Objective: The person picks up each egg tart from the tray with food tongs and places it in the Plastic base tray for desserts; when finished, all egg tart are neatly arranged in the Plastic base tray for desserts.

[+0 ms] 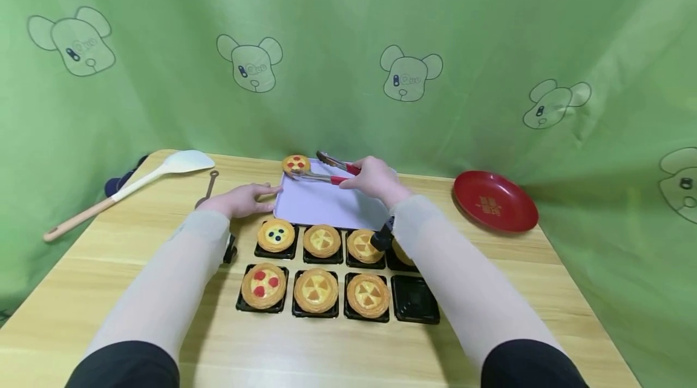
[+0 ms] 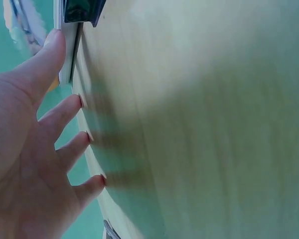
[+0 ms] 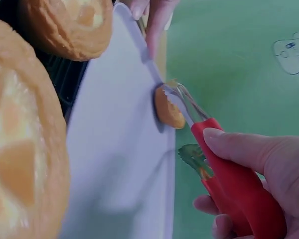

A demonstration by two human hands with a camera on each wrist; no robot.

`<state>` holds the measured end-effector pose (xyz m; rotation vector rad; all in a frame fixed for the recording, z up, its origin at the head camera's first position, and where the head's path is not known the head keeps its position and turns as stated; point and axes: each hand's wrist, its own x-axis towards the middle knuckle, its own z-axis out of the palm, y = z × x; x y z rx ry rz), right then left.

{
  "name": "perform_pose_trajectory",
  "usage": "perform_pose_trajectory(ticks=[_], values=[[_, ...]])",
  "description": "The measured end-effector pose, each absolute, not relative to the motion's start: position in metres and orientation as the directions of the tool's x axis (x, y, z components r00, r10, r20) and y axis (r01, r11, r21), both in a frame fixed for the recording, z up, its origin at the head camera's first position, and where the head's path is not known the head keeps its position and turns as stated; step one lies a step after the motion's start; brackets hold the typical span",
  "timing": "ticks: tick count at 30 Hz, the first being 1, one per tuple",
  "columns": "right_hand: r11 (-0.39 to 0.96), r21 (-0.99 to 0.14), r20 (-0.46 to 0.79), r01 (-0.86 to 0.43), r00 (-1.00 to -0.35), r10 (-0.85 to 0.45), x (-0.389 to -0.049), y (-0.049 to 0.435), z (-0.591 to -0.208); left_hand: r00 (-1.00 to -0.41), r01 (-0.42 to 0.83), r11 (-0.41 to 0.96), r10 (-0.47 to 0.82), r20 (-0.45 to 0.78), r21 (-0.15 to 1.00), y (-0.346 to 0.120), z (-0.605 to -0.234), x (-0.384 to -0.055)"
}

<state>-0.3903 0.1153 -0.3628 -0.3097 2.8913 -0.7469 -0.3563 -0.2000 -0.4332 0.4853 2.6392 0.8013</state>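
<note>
My right hand (image 1: 376, 179) holds metal tongs with red handles (image 3: 234, 191) over the lilac tray (image 1: 327, 203). The tongs' two arms stand apart. One tip is beside or over an egg tart with red topping (image 1: 296, 164) at the tray's back left corner; contact is unclear. The other tip points above the tray's back edge. At the tray's left edge, my left hand (image 1: 243, 200) has its thumb against the rim. In the left wrist view its fingers (image 2: 70, 107) are spread, with the tips on the table.
Two rows of black square holders stand before the tray, most bearing tarts (image 1: 316, 291). One holder (image 1: 415, 298) at front right has no tart. A red plate (image 1: 495, 203) lies at right. A white spatula (image 1: 187, 161) and brown utensil (image 1: 211, 182) lie at left.
</note>
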Motion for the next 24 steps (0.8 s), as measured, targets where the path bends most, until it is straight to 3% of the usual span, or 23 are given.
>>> perform_pose_trajectory(ticks=[24], values=[[0.888, -0.432, -0.087, -0.159, -0.973, -0.216, -0.399, 0.091, -0.38, -0.884, 0.246, 0.782, 0.424, -0.199, 0.573, -0.199, -0.431, -0.355]])
